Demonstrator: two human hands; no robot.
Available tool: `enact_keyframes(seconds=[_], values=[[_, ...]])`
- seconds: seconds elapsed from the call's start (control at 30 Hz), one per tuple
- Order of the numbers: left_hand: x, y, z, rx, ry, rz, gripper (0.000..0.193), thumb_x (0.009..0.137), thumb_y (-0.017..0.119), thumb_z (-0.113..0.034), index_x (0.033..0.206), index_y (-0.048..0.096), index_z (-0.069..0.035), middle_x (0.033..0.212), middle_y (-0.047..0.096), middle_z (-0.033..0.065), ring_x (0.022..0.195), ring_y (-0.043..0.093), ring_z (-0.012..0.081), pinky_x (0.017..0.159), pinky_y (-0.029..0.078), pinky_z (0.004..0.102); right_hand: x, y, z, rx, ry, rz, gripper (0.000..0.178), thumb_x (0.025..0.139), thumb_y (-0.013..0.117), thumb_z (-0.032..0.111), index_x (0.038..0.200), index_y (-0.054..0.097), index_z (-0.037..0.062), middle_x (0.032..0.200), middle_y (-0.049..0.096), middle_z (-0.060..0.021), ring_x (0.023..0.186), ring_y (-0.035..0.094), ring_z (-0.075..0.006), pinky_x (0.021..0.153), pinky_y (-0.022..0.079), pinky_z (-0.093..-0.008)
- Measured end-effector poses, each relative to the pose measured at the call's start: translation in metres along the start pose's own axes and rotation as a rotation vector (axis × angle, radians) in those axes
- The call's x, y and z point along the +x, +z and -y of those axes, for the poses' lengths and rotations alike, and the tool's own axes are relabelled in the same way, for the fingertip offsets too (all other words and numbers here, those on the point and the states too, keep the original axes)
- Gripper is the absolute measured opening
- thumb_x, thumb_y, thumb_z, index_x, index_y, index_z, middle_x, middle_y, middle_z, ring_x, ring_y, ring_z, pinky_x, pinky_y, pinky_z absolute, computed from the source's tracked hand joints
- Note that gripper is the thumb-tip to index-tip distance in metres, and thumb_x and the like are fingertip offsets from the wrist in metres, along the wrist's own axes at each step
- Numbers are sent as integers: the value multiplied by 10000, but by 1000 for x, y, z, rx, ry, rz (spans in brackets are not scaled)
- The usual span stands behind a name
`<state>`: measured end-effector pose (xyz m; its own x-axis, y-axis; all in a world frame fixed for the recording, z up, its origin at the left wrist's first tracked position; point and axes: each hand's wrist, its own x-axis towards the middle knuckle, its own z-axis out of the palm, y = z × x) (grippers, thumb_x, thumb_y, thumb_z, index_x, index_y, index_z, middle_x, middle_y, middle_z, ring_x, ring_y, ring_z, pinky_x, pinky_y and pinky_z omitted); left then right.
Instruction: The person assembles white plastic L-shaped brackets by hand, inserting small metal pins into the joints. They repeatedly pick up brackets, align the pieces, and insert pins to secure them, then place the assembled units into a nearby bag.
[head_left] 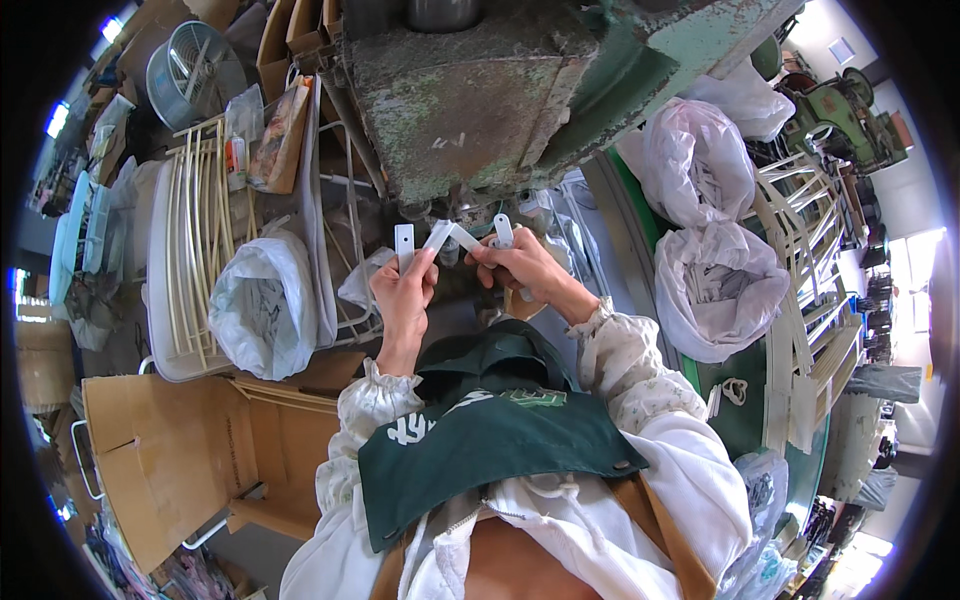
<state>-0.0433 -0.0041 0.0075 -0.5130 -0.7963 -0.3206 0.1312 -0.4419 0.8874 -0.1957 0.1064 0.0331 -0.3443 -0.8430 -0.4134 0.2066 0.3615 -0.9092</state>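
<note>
My left hand point(402, 302) is closed on short white flat strips. One flat strip point(404, 240) stands upright with a small hole near its top, and a tilted strip point(437, 236) rises beside it from the thumb and fingers. My right hand point(527, 268) is also closed, fingers curled round more such pieces. From it a slanted strip point(464, 237) points toward the left hand's tilted one, their upper ends meeting or nearly so. A rounded-end strip point(503, 229) with a hole sticks up above its knuckles. Just beyond both hands stands a worn green machine point(470, 120); its lower parts are partly hidden.
At left, a white bag point(262, 310) of small strips sits beside long pale strips point(195, 240) in a tray. An open cardboard box point(170, 460) lies nearer. At right, two pale bags point(720, 290) point(698, 165) hold more strips, beside a pile of long strips point(800, 290).
</note>
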Motion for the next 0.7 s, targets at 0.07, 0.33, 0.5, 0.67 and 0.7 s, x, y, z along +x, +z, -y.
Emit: enact_keyframes(seconds=[0.07,0.33,0.5,0.67,0.7], values=[[1,1,1,0,11,13,146,829,691,-123,753,631,-14,592,556,15,419,403,35,368,243,176,1,-1,1,0,12,-2,223,915,589,213,886,659,3,585,568,-14,424,380,-32,385,238,-208],[-13,1,-15,1,98,59,176,858,672,-137,747,623,-9,590,567,30,398,401,35,355,242,183,-4,6,5,62,-81,0,244,926,583,251,878,652,22,602,560,9,426,375,-25,390,226,-206],[-9,-16,-21,43,127,116,235,919,607,-221,852,654,-1,773,693,144,390,377,18,361,220,166,-13,-3,0,313,-165,-93,242,923,582,249,860,637,22,631,553,10,461,394,-36,414,245,-209],[-21,-62,-13,-3,79,27,321,934,593,-283,837,667,14,716,674,137,384,394,35,356,207,163,-43,-146,-1,502,-366,-851,198,865,576,182,939,669,24,655,548,8,468,381,-54,418,259,-216],[-20,-61,-7,-13,58,44,326,936,590,-285,833,668,14,711,672,134,386,398,37,355,208,164,-47,-215,-13,321,-452,-879,216,873,573,204,939,664,20,661,567,-11,473,393,-53,416,270,-212]])
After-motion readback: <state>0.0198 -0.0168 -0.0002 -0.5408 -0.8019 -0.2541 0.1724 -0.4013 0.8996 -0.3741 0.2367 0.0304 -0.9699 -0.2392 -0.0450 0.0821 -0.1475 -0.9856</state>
